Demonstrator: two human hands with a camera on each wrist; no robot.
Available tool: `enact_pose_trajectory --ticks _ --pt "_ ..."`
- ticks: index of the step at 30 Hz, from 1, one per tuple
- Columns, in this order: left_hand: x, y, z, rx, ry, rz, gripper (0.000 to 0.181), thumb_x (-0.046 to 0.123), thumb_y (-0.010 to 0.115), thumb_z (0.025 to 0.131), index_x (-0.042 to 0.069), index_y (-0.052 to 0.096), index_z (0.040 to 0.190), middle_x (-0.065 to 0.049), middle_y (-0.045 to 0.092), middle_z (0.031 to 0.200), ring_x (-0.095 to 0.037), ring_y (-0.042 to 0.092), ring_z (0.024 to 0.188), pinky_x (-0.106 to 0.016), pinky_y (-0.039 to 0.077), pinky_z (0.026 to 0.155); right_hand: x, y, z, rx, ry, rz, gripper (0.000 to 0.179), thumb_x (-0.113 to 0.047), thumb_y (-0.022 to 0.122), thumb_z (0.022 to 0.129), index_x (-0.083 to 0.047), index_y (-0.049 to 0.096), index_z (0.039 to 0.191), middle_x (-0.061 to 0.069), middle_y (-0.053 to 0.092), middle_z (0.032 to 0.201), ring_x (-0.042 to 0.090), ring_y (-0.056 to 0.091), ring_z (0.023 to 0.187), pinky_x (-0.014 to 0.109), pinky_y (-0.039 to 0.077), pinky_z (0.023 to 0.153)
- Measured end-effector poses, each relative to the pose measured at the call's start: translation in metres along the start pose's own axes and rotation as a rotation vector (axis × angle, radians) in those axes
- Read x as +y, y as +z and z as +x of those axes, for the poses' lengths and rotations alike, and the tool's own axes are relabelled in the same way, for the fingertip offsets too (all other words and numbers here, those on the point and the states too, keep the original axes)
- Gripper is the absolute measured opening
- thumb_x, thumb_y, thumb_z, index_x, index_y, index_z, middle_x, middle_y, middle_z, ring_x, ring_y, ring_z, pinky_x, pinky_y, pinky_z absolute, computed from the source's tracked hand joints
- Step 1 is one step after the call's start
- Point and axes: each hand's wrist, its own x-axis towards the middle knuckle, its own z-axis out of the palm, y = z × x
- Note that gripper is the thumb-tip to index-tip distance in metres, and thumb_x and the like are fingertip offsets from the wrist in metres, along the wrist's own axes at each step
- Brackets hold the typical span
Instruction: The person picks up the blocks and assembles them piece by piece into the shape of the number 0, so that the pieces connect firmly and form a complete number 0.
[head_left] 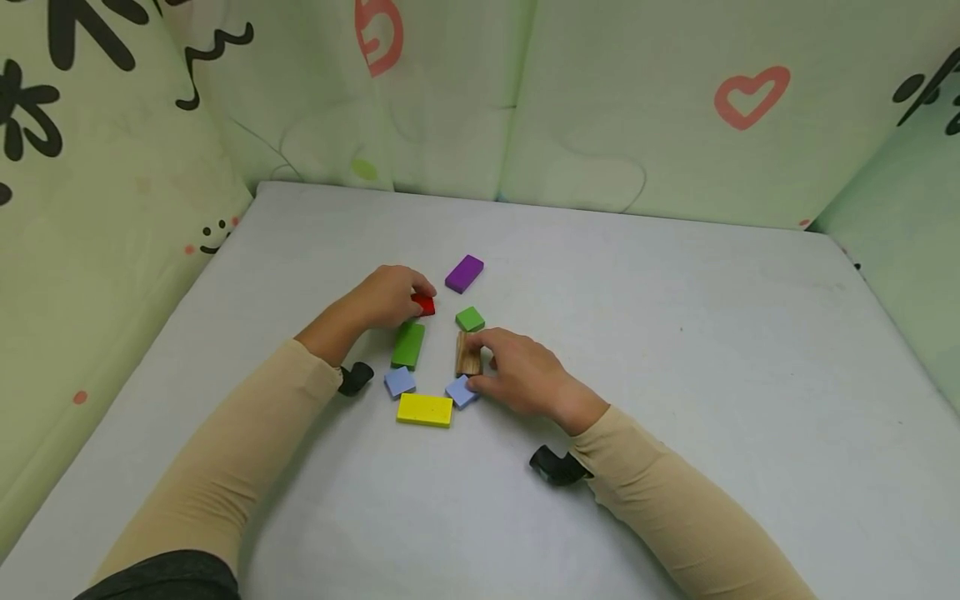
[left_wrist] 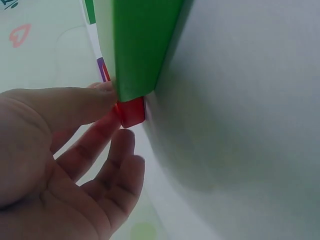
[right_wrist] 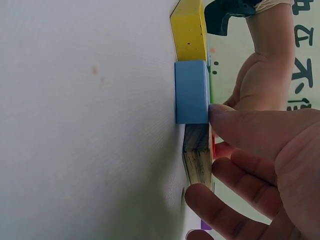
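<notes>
In the head view my left hand [head_left: 390, 296] pinches a red block [head_left: 426, 305] at the far end of a long green block [head_left: 408, 346]. The left wrist view shows the thumb and a finger at the red block [left_wrist: 132, 113], partly hidden behind the green block [left_wrist: 142, 45]. My right hand [head_left: 525, 371] grips a brown wood-grained block [head_left: 468, 357] with fingers and thumb. Its thumb lies by a light blue block [right_wrist: 192, 92] that touches the brown block [right_wrist: 198, 152]. A small green block [head_left: 470, 318] sits at the brown block's far end.
A yellow block [head_left: 424, 410] lies nearest me, between the right light blue block and another light blue block [head_left: 400, 382]. Farther off, a purple block [head_left: 464, 273] lies flat on the white table [head_left: 712, 358]. Patterned cloth walls [head_left: 600, 108] rise behind the table and at both sides.
</notes>
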Motion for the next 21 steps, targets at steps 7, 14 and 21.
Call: enact_pose_trajectory --ticks 7,14,21 --pt "-0.0018 -0.0022 -0.0020 -0.020 0.011 0.009 0.038 0.001 0.054 0.101 0.009 0.062 0.137 -0.014 0.055 0.140 -0.031 0.048 0.123 -0.046 0.039 0.109 0.0004 0.0003 0.0002 0.003 -0.003 0.002 0.051 -0.024 0.074 0.092 -0.006 0.056 0.137 0.009 0.061 0.129 0.022 0.062 0.100 0.036 0.052 0.083" --pt "-0.0046 -0.0031 0.0005 -0.034 0.007 0.027 0.043 -0.001 0.047 0.100 0.012 0.062 0.138 -0.013 0.053 0.144 -0.032 0.046 0.130 -0.048 0.034 0.112 0.0003 -0.0001 -0.0002 0.001 -0.004 0.001 0.051 -0.024 0.073 0.093 -0.006 0.056 0.137 0.009 0.060 0.129 0.022 0.061 0.100 0.037 0.052 0.083" --pt "-0.0045 -0.0034 0.0004 -0.044 -0.006 0.026 0.049 -0.006 0.041 0.098 0.013 0.062 0.138 -0.015 0.051 0.145 -0.033 0.046 0.127 -0.049 0.035 0.112 0.0001 -0.0004 -0.0003 -0.003 -0.002 0.000 0.052 -0.024 0.074 0.093 -0.006 0.056 0.138 0.008 0.061 0.128 0.021 0.061 0.099 0.035 0.052 0.082"
